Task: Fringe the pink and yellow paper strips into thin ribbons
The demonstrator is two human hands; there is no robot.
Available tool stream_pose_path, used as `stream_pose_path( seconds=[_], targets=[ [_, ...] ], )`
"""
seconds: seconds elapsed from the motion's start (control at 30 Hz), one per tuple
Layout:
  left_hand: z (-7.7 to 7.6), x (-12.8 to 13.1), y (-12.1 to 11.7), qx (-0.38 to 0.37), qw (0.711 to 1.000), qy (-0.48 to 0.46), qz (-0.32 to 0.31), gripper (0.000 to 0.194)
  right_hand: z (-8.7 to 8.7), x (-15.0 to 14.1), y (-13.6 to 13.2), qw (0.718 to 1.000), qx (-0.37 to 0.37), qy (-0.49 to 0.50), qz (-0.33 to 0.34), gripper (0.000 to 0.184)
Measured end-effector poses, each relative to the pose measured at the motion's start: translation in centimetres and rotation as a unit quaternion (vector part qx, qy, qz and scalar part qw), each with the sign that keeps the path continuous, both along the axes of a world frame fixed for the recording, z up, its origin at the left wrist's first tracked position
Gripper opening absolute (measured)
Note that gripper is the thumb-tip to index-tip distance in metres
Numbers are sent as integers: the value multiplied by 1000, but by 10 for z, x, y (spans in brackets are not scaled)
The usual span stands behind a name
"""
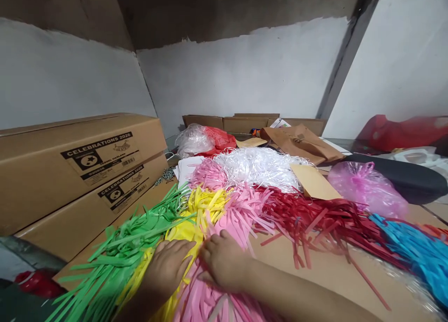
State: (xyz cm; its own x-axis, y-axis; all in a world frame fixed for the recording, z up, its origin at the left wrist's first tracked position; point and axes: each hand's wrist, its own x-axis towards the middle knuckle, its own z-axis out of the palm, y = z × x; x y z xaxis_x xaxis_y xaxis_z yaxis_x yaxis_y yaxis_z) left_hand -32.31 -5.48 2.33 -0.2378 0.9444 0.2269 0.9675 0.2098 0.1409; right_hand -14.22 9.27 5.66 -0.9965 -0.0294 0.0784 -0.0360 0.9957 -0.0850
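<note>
Piles of cut paper strips lie on a brown cardboard sheet [315, 270]. My left hand [167, 266] rests palm down on the yellow strips [196, 210], with the green strips [133, 242] just to its left. My right hand [224, 261] presses on the pink strips [241, 210], fingers curled together over a bunch of them. The two hands nearly touch. Red strips [315, 219] spread to the right, blue strips [416, 247] lie at the far right, and white strips [259, 165] sit behind.
Two stacked cardboard boxes [80, 168] marked CELEBRATIONS 2026 stand at the left. A pink plastic bag [367, 186], a tan envelope [313, 182], brown paper bags [301, 142], a clear and red bag [203, 140] and open cartons [245, 122] sit behind, against a white wall.
</note>
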Motion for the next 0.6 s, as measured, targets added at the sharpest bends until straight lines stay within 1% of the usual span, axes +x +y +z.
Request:
stream_pose_path(
  seconds=[0.07,0.13,0.23,0.3,0.37,0.43,0.53,0.6],
  targets=[
    [-8,-5,3,-5,1000,0,-9,29,0,3,8,999,-4,-23,-35,48],
    [-11,-11,4,-2,1000,-6,-9,26,0,10,15,999,-19,-29,-39,44],
    [-8,-22,1,21,1000,-16,-2,24,-5,19,19,998,-46,-23,-41,41],
    [-3,-27,-2,43,999,-18,8,23,-9,18,18,996,-67,7,-51,39],
    [1,-31,-5,68,997,-17,16,22,-11,12,16,995,-77,57,-41,40],
    [4,-31,-8,96,995,-10,23,21,-12,2,14,993,-69,92,-16,44],
    [5,-27,-9,137,989,17,50,23,-11,-17,13,995,-49,85,-10,48],
    [6,-20,-4,148,985,44,72,19,-9,-27,14,996,-42,83,-16,48]
  ],
)
